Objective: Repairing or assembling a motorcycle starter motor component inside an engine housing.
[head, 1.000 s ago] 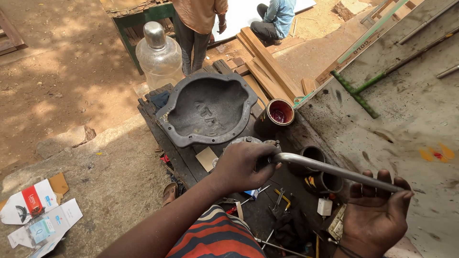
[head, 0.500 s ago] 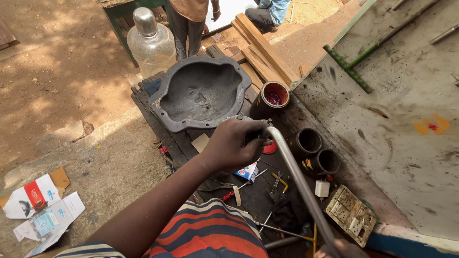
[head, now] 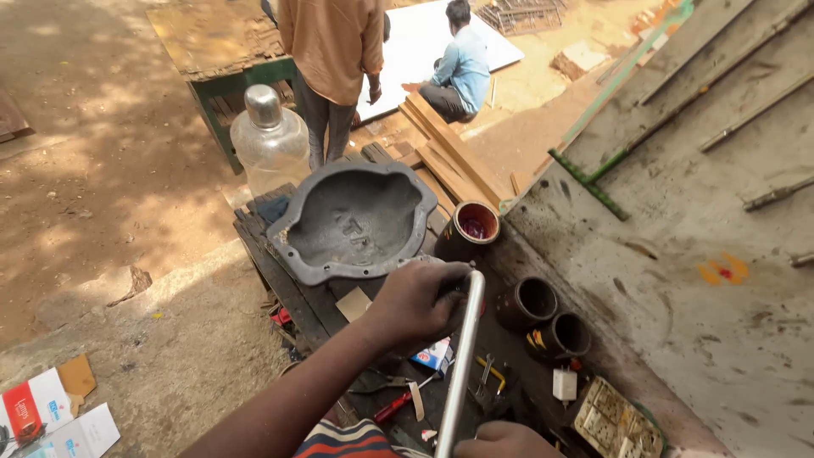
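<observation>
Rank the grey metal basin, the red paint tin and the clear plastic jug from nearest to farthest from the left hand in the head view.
1. Grey metal basin, just above the left hand.
2. Red paint tin, up and right.
3. Clear plastic jug, far up, left.

The metal tube (head: pixel 460 365) is shiny silver-grey. The cast metal pan (head: pixel 354 222) is dull dark grey. The open tin (head: pixel 471 229) holds glossy dark red paint. The plastic jar (head: pixel 270 142) is clear with a silver cap. The striped garment (head: pixel 354 441) shows orange, navy and white bands. The standing person's shirt (head: pixel 333 42) is tan; the crouching person's shirt (head: pixel 462 69) is light blue. The workbench (head: pixel 222 59) is green-framed.
</observation>
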